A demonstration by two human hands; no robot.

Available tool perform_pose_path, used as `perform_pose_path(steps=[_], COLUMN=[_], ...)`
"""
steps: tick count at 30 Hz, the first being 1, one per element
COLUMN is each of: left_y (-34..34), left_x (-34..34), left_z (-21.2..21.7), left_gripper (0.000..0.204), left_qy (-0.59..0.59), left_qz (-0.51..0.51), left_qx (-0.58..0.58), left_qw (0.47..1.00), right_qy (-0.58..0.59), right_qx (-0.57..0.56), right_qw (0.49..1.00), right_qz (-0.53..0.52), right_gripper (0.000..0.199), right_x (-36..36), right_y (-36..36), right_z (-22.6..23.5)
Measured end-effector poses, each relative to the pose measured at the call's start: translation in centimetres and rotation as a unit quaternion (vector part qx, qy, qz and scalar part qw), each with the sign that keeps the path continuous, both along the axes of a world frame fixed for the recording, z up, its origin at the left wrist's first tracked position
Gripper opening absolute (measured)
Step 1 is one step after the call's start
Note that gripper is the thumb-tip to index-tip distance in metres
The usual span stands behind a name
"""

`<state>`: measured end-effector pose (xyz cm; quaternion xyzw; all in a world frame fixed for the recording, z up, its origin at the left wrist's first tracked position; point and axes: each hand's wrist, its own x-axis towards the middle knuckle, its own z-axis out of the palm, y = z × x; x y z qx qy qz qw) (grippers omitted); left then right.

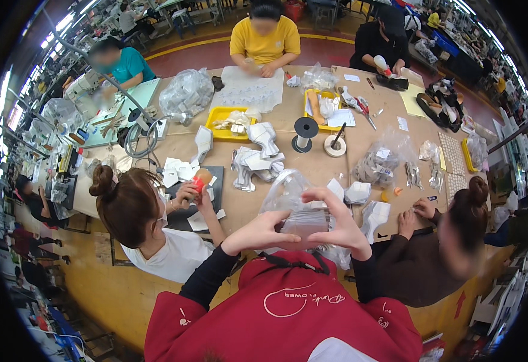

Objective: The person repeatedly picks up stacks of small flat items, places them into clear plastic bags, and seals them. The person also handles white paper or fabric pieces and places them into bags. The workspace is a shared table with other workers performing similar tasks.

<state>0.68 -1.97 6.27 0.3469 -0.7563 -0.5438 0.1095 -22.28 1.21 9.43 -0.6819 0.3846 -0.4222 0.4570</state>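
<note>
Both my hands are raised over the near table edge, fingers and thumbs curved into a loose ring. My left hand (261, 233) holds nothing, its fingers apart. Facing it, my right hand (343, 223) is also open and bare of any object, thumb and fingers spread in a C shape. Below, seen through the ring, lies a stack of pale flat pieces (304, 221) in a clear plastic bag (285, 188). My hands partly cover the bag, and no contact with it can be made out. White cut pieces (375, 217) lie beside my right hand.
Around the brown-covered table (330, 166) sit several people, one at left holding a red-and-tan item (202, 178). Piles of white pieces (258, 160), yellow trays (230, 122), a black spool (304, 134), a white tape roll (335, 145) and scissors (363, 108) stand beyond my hands.
</note>
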Motion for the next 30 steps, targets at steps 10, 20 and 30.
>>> perform_pose_path(steps=[10,20,30], left_y=[0.4,2.1,2.9], left_x=[-0.9,-2.8,-3.3], left_z=[-1.8,-1.0,-1.0], left_gripper=[0.042,0.049,0.049], left_qy=[0.25,0.413,0.52], left_qz=[0.299,0.35,0.335], left_qx=[0.253,0.339,0.311], left_qw=[0.886,0.769,0.721], right_qy=[-0.05,-0.354,-0.872], right_qx=[0.287,0.048,0.288], right_qw=[0.955,0.892,0.396], right_qz=[0.049,-0.276,-0.007], right_gripper=[0.023,0.02,0.007], right_x=[-1.0,2.6,-1.4], right_y=[1.9,1.3,1.5], right_z=[-2.2,-7.7,-5.9])
